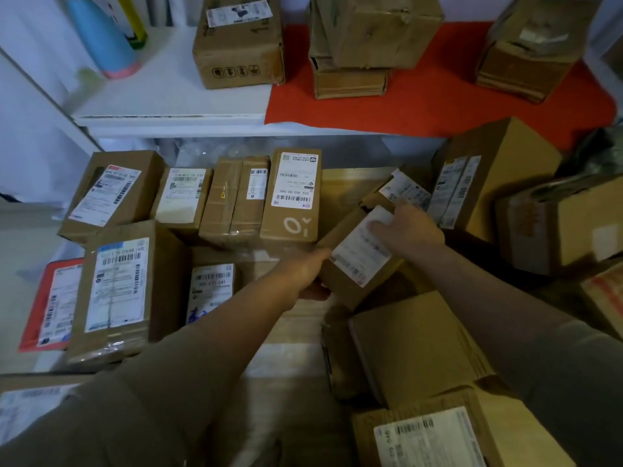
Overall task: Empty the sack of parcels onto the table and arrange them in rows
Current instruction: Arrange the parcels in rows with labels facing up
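Both my hands hold one small cardboard parcel with a white label, tilted, at the middle of the table. My left hand grips its near left end. My right hand lies on its far right end, over the label. To the left, a back row of labelled parcels stands side by side. In front of that row lie a larger labelled box, a small labelled parcel and a red flat mailer. No sack is visible.
Loose boxes lie unsorted at right and front right, with another labelled one at the bottom edge. A white shelf with a red cloth behind carries several boxes and a blue bottle.
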A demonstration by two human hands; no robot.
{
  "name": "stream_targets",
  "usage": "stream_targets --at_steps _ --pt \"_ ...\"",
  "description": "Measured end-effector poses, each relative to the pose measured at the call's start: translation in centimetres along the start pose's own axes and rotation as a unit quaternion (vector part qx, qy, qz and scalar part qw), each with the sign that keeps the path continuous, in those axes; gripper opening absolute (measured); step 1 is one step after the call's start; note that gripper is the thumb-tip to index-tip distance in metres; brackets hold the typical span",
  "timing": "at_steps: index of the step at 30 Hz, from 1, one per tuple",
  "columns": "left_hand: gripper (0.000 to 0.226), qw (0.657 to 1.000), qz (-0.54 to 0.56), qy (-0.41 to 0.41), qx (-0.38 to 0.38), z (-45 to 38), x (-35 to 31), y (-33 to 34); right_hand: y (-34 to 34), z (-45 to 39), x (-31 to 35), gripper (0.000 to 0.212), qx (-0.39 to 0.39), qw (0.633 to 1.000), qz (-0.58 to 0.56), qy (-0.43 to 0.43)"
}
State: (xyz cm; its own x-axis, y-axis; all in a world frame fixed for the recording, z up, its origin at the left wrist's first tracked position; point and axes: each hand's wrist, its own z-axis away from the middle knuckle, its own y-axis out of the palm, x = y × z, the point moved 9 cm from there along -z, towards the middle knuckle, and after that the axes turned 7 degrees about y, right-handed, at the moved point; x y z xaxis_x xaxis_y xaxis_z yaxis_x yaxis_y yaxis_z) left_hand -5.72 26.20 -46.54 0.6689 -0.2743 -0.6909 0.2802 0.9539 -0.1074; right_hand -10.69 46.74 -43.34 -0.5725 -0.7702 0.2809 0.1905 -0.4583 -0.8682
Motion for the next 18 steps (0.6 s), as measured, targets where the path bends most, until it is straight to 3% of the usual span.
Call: stream_targets --at_steps 8,11,14,18 --pt "0.053 0.998 0.063 0.012 -0.008 3.0 -1.4 -0.9 -8.1 5.0 4.2 0.049 -0.172 0.98 0.037 -0.095" --pt "0.064 0.999 0.018 0.036 -0.035 5.0 -1.7 -2.4 -10.4 7.3 6.0 0.047 -0.215 0.967 0.042 -0.13" --pt "0.086 0.99 -0.098 0.053 -0.086 7.1 -1.3 -4.6 -11.4 9.8 8.2 0.043 -0.24 0.953 0.042 -0.181" --pt "0.09 0.98 -0.15 0.062 -0.116 9.2 -0.1 -7.6 -9.6 13.0 11.0 0.037 -0.223 0.94 0.014 -0.256"
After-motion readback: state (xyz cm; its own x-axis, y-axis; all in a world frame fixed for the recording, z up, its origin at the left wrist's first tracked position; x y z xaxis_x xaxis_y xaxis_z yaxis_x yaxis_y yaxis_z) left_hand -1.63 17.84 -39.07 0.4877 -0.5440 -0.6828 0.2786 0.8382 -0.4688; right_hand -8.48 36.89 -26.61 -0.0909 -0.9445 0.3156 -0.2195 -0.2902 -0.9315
